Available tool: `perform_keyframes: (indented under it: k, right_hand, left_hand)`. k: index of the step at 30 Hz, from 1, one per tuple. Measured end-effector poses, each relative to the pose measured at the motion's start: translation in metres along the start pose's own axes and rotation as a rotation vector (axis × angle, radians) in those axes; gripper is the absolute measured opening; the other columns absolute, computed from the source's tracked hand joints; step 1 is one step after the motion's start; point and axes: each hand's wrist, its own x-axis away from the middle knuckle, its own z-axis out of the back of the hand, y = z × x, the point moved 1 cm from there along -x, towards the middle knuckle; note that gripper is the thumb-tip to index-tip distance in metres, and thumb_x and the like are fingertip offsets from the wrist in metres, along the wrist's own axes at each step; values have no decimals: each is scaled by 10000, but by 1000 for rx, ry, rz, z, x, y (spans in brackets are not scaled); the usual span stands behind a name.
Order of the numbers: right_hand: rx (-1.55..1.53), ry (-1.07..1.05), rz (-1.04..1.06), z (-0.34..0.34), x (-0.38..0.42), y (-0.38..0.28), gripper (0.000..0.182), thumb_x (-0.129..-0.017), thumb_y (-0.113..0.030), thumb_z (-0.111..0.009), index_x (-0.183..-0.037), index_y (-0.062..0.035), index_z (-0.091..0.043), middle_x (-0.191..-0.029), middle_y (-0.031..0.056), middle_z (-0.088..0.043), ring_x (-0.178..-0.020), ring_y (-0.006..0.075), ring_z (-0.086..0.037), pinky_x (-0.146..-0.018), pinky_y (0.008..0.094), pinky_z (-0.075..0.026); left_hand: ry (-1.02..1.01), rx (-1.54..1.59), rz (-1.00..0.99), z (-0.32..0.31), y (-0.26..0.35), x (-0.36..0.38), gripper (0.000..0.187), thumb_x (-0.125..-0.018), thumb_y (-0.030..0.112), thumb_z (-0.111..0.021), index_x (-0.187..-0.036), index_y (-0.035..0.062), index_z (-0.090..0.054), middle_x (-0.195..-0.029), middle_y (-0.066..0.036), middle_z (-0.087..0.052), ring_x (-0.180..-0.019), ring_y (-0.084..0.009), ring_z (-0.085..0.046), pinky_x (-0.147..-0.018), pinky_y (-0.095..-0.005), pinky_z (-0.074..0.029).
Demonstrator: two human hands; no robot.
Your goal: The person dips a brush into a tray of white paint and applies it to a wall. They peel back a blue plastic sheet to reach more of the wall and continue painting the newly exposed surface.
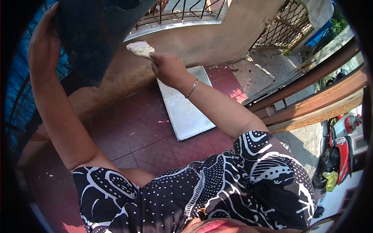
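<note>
My right hand [169, 69] is closed around the handle of a paintbrush [140, 49]. Its wide bristles are coated in pale, whitish paint and point left, towards the wall. High on the left, my left hand [44, 52] is raised against the edge of a large dark sheet [101, 35], holding it with fingers stretched upward; some of them are hidden. The sheet hangs in front of the wall, and its lower edge is uneven. Beneath my right forearm, a white rectangular board [188, 110] lies on the floor.
A beige wall [217, 39] carries a window with a metal grille [182, 11]. Red tiles [143, 143] cover the floor. Wooden rails [314, 105] run along the right, with a red motorbike [342, 155] beyond. Blue sheeting [23, 89] hangs at far left.
</note>
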Motion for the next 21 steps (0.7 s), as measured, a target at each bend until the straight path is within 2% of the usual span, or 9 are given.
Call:
perform_keyframes:
  k: [2, 4, 7, 9, 11, 13, 15, 19, 21]
  right_hand:
    - [-83, -12, 105, -14, 6, -6, 260, -826, -157, -586, -1062, -53, -623, -797, 211, -620, -737, 376, -605, -676, 459, -477]
    - [-119, 14, 142, -18, 12, 3, 275, -828, -149, -601, -1084, -51, -621, -774, 204, -615, -692, 348, -614, -649, 432, -484]
    - [-378, 273, -115, -1, 28, 68, 290, -855, -112, -619, -1134, -34, -594, -694, 82, -601, -552, 133, -533, -511, 271, -439]
    - [-729, 385, -299, 29, 40, 112, 304, -892, -101, -574, -1186, -30, -550, -710, 8, -591, -499, 29, -467, -434, 179, -378]
    - [-797, 522, -526, 68, 51, 149, 299, -918, -153, -541, -1170, 7, -530, -727, 43, -596, -489, 50, -494, -405, 197, -380]
    - [-667, 675, -724, 88, 53, 209, 279, -941, -177, -515, -1160, -5, -530, -696, 51, -597, -434, 75, -492, -360, 215, -381]
    - [-749, 821, -897, 101, 52, 242, 285, -942, -167, -512, -1185, -18, -520, -671, 50, -592, -420, 104, -500, -345, 227, -382]
    - [-815, 877, -876, 84, 28, 278, 202, -932, -189, -546, -1069, -46, -585, -663, 29, -561, -458, 88, -494, -352, 224, -381]
    - [-589, 881, -634, 34, 4, 292, 104, -877, -120, -586, -878, -22, -621, -633, 70, -593, -491, 142, -536, -454, 283, -429]
  left_hand:
    - [-27, 6, 26, 6, -8, -4, 343, -962, 136, -440, -1216, -80, -520, -1246, -149, -529, -1208, -217, -468, -1077, -318, -294]
    - [-249, 52, 144, 22, -22, -16, 335, -964, 133, -443, -1213, -76, -524, -1231, -137, -537, -1198, -209, -476, -1070, -316, -304]
    - [-313, 1, 171, 37, -39, -25, 351, -934, 100, -513, -1271, 3, -531, -1369, -66, -460, -1168, -129, -477, -976, -265, -371]
    - [-225, -167, 89, 38, -43, -20, 352, -946, 89, -478, -1286, 6, -516, -1358, -90, -467, -1200, -166, -467, -1001, -287, -369]
    - [-152, -334, 14, 42, -52, -21, 354, -957, 77, -444, -1300, 9, -501, -1346, -113, -475, -1232, -203, -458, -1026, -308, -366]
    - [-184, -1227, -433, 64, -57, -33, 374, -947, 37, -432, -1317, 43, -489, -1356, -161, -458, -1264, -261, -439, -1046, -328, -366]
    - [-185, -1372, -514, 76, -58, -43, 383, -942, 26, -428, -1319, 56, -488, -1361, -173, -450, -1263, -280, -440, -1036, -337, -380]
    - [-201, -1518, -584, 93, -64, -58, 397, -932, 2, -416, -1318, 63, -488, -1367, -190, -440, -1248, -309, -455, -1024, -351, -399]
    - [-256, -1455, -554, 110, -69, -73, 395, -933, 3, -418, -1320, 54, -482, -1360, -189, -447, -1241, -301, -462, -1019, -349, -404]
